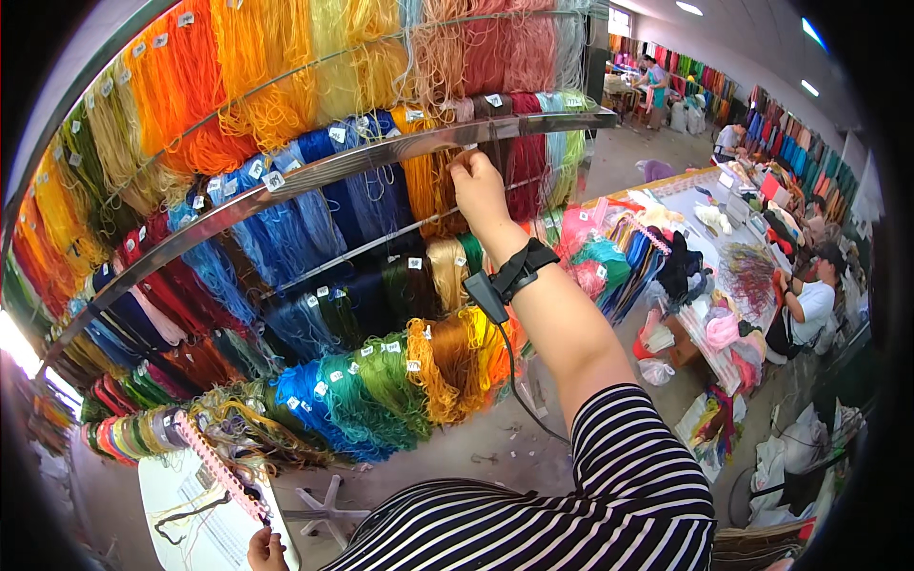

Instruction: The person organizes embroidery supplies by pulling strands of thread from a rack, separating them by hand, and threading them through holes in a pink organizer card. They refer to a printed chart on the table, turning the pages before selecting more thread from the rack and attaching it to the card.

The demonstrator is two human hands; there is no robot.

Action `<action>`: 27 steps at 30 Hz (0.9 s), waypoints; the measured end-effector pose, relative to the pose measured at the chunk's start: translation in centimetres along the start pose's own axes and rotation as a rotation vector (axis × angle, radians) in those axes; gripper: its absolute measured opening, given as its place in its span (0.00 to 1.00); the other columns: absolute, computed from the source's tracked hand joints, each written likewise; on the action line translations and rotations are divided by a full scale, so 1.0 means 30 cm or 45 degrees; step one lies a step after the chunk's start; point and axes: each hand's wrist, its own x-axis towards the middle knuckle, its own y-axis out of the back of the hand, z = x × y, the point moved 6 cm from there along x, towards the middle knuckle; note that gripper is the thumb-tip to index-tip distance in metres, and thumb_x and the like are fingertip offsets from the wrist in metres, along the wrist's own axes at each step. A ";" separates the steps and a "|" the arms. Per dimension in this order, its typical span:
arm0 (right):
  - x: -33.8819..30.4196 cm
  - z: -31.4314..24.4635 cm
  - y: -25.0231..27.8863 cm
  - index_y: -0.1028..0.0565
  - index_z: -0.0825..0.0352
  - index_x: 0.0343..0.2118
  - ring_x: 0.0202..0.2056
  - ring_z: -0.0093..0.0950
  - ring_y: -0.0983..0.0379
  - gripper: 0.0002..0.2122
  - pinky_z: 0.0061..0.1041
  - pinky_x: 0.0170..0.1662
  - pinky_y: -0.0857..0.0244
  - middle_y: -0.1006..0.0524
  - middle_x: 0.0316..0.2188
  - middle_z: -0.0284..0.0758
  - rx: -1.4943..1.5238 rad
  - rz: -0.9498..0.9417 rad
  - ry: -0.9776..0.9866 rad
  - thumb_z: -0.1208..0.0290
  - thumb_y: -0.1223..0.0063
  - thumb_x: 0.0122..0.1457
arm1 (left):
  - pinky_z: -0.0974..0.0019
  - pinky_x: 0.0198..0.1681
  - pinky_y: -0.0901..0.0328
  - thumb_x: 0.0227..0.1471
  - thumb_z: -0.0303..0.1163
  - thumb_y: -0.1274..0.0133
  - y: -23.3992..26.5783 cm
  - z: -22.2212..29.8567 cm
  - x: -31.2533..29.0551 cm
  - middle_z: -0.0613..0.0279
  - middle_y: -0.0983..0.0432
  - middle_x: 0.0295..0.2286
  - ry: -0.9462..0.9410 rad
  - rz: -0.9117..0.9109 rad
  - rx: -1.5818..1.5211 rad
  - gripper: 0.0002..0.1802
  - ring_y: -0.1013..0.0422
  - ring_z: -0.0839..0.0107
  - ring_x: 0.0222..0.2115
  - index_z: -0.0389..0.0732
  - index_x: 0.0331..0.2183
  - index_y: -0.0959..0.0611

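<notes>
My right hand is raised to the rack, its fingertips pinched together at the metal rail. Behind the fingers hang a brown thread skein and an orange-brown thread skein; what the pinch holds is hidden. A black strap with a small box and a cable is on my right wrist. Low at the left, my left hand is closed at the lower end of a long pink strip with holes. Dark thread trails beside the strip, above a white board.
Tiered rods carry colourful tagged skeins, such as blue and green ones. At right stands a worktable heaped with yarn; a person in a white shirt sits beside it. White plastic bags and a multicoloured yarn bundle lie lower right.
</notes>
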 end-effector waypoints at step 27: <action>-0.035 -0.044 0.072 0.24 0.70 0.33 0.32 0.25 0.26 0.05 0.24 0.37 0.33 0.22 0.29 0.35 -0.074 -0.081 0.084 0.74 0.46 0.57 | 0.63 0.47 0.34 0.59 0.39 0.49 -0.085 0.091 -0.024 0.51 0.25 0.46 0.091 -0.168 0.076 0.22 0.28 0.65 0.42 0.35 0.50 0.25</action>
